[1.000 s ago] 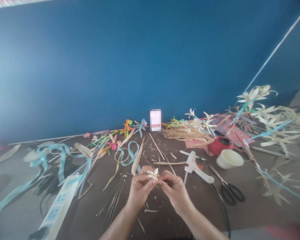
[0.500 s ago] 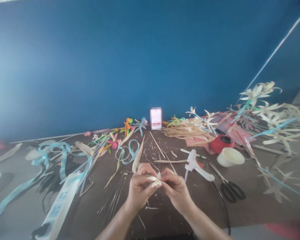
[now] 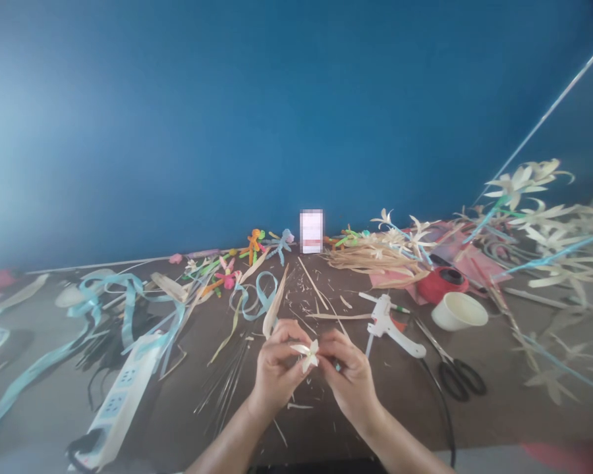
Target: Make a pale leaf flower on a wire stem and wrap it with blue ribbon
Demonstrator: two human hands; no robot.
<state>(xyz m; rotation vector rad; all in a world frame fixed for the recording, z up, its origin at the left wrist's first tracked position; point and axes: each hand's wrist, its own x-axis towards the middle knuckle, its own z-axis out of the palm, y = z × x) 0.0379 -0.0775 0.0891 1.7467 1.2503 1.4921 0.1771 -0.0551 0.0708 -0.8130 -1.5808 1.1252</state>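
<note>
A small cream-white flower (image 3: pixel 308 355) with pointed petals, seemingly of dried husk, is held up above the table in front of me. My left hand (image 3: pixel 279 359) is closed, pinching the flower from its left side between thumb and fingers. My right hand (image 3: pixel 348 375) is closed as well, its fingertips at the flower's right edge. A tiny light-blue bit shows by the right fingers; I cannot make out what it is. The flower's underside is hidden by the fingers. Beyond the left fingers lies a dry husk leaf (image 3: pixel 275 304).
On the right are a white glue gun (image 3: pixel 389 326), black-handled scissors (image 3: pixel 459 378), a pale cup (image 3: pixel 458 311), a red roll (image 3: pixel 437 284) and finished husk flowers (image 3: pixel 516 184). On the left, a power strip (image 3: pixel 123 395), light-blue ribbon (image 3: pixel 128 309) and thin dark wires (image 3: pixel 227 385).
The flower has turned slightly, so its petals face me more. My right hand's fingers have shifted a little, and a light-blue bit now shows beside them.
</note>
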